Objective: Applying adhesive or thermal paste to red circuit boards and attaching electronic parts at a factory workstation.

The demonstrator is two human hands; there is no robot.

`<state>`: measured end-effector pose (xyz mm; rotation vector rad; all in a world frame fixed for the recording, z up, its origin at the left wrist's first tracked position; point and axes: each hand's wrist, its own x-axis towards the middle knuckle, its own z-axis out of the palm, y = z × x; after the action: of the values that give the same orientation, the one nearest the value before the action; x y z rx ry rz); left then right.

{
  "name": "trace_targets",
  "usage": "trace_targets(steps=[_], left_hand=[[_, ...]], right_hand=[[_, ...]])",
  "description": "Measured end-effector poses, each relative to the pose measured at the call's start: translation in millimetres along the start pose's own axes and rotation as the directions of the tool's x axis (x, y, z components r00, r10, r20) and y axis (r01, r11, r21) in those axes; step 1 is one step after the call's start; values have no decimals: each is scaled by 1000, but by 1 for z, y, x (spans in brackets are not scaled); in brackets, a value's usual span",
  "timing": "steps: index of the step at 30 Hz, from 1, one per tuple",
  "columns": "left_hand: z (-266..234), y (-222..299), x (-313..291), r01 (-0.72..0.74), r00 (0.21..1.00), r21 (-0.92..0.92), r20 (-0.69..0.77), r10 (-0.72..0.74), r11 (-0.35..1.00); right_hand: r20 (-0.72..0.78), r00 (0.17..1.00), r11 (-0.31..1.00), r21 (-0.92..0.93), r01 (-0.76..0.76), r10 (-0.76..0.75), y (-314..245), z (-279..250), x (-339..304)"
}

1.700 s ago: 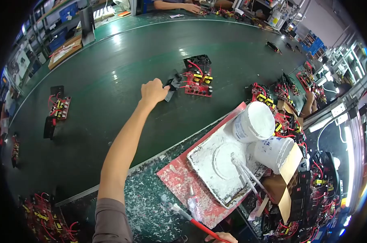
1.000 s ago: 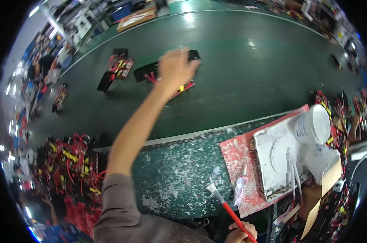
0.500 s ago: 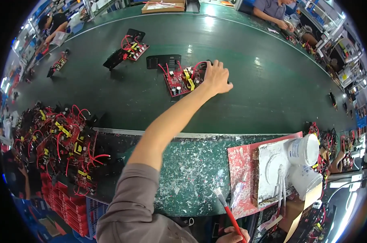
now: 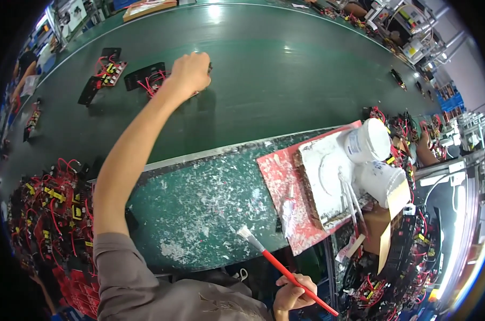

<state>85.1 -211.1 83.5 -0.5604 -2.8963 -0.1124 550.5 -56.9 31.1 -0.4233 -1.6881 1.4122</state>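
Green conveyor belt [image 4: 285, 69]: wide open room right of left-hand fingers, bare to far edge. Speckled bench mat [image 4: 210, 198] below, near rim close to body.

Left hand [image 4: 190, 72]: fingers curled shut on red circuit board [image 4: 156, 80], board at belt middle, not yet brought to bench.

Right hand [image 4: 292, 291]: fingers wrapped round red-handled brush [image 4: 285, 270], bristles over mat, apparently no paste applied to this board yet.

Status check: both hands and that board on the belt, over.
Left hand closed on red circuit board on green conveyor belt. Right hand grips red-handled brush. Nothing in the way.
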Motion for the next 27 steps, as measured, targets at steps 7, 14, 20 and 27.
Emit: trace_targets(steps=[7,14,20,27], left_hand=[[-73,-17,-104,-142,986,-704,-36,165,696],[-115,-18,-241,119,985,-890,163,63,441],[-77,-4,-293,361,933,-874,334,-136,326],[-89,-25,-287,200,889,-980,186,-419,-10]], right_hand=[[23,999,993,116,31,-34,1,-22,-7],[-35,999,998,67,21,-18,-6,-28,1],[48,996,988,136,70,-77,-14,-26,-3],[-32,999,996,82,37,-34,-15,-29,-14]])
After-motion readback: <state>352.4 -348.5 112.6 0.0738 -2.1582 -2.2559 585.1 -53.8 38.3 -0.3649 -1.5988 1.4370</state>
